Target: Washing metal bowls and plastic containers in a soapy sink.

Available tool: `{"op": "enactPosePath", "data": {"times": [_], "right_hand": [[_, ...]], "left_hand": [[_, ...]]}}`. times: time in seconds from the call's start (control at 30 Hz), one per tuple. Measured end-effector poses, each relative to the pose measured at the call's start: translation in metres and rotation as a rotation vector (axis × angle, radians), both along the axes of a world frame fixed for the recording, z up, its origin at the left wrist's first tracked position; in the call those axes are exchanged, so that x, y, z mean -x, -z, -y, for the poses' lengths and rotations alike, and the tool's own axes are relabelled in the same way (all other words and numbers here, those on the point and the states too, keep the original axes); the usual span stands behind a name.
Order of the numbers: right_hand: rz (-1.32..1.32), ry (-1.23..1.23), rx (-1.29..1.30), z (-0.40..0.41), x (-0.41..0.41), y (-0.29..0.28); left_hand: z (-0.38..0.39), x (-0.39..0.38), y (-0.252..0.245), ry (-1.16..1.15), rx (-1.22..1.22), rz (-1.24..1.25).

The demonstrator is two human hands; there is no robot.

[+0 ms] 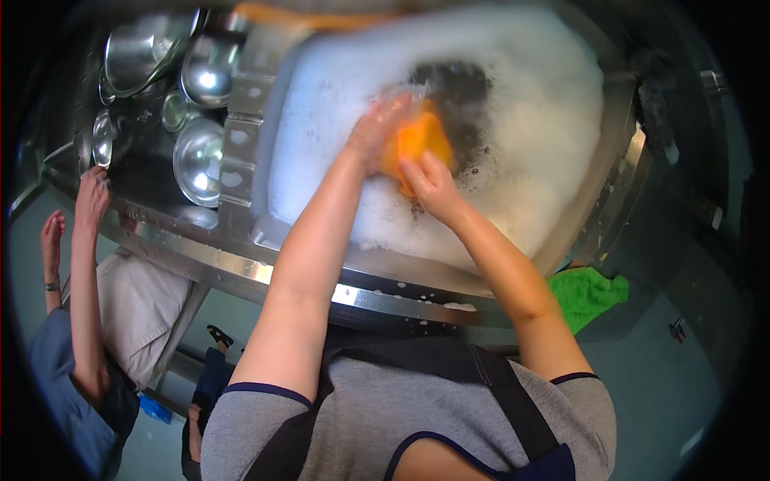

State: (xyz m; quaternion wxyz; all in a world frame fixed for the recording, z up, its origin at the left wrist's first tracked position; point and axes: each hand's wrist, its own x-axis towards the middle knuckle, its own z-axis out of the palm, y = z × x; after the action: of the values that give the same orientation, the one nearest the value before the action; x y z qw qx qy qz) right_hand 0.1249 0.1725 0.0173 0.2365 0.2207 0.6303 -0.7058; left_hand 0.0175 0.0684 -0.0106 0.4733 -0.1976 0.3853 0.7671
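Observation:
Both my hands are over a sink basin (pixel 541 138) filled with white suds. My right hand (pixel 434 183) grips the lower part of an orange cloth (pixel 424 141), thumb and fingers closed on it. My left hand (pixel 382 129), blurred, is at the cloth's left side with wet, foamy fingers; something clear and shiny seems to be at its fingertips, too blurred to name. Dark water shows through a gap in the foam behind and right of the cloth.
Left of the basin, a second sink holds several metal bowls (pixel 207 72) and a large metal pot (pixel 141 57). A co-worker's hand (pixel 93 192) is at its left edge. A green cloth (pixel 586 294) hangs at the front right corner. Another person stands lower left.

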Motion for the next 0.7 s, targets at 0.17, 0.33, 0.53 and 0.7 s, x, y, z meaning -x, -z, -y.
{"op": "enactPosePath", "data": {"times": [0.17, 0.33, 0.53, 0.7], "right_hand": [[-0.289, -0.262, -0.168, -0.009, -0.012, 0.01], [-0.948, -0.73, -0.626, -0.033, -0.003, 0.051], [-0.454, -0.551, -0.687, -0.01, -0.011, 0.074], [-0.387, -0.249, -0.386, 0.02, -0.018, 0.023]], "left_hand": [[0.002, -0.001, 0.019, 0.111, 0.169, -0.123], [0.002, -0.002, 0.028, 0.187, 0.067, 0.067], [-0.003, -0.012, 0.037, 0.209, 0.109, 0.144], [0.0, -0.009, 0.065, 0.186, 0.089, 0.18]]}}
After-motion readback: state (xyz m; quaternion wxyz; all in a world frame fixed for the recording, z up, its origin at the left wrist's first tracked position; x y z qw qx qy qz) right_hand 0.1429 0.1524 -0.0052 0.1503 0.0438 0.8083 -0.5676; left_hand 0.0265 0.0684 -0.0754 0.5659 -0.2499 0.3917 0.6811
